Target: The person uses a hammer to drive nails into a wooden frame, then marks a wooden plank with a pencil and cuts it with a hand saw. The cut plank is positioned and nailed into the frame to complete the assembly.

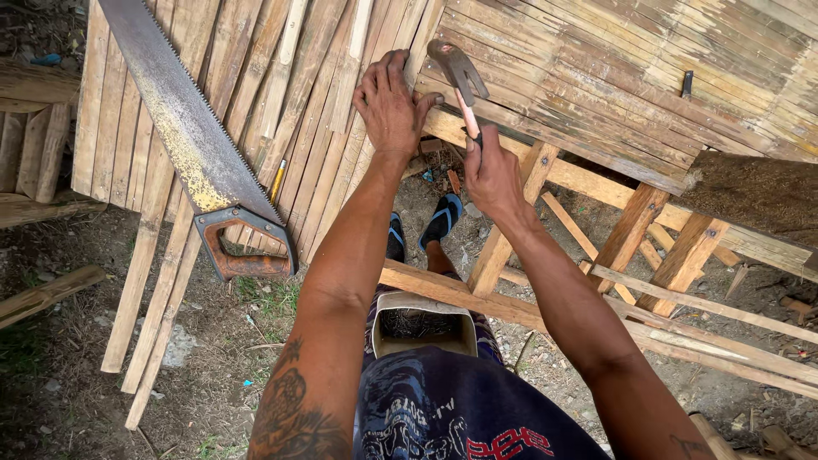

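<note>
**Hammer raised beside a bracing hand**

Right hand [492,175] grips the hammer [458,72], head up over the bamboo slats [545,60]. Left hand [390,106] lies spread flat on them, empty. A glancing swing could catch those nearby fingers. A handsaw [192,140] rests leftward

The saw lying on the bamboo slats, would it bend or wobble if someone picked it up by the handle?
The saw would probably wobble a little: its blade is long, thin and flat, so the far tip may flex. It likely feels front-heavy, since the wide metal blade reaches far beyond the handle. It looks rusty, so it is probably rough rather than slippery, and the toothed edge could scratch.
</note>
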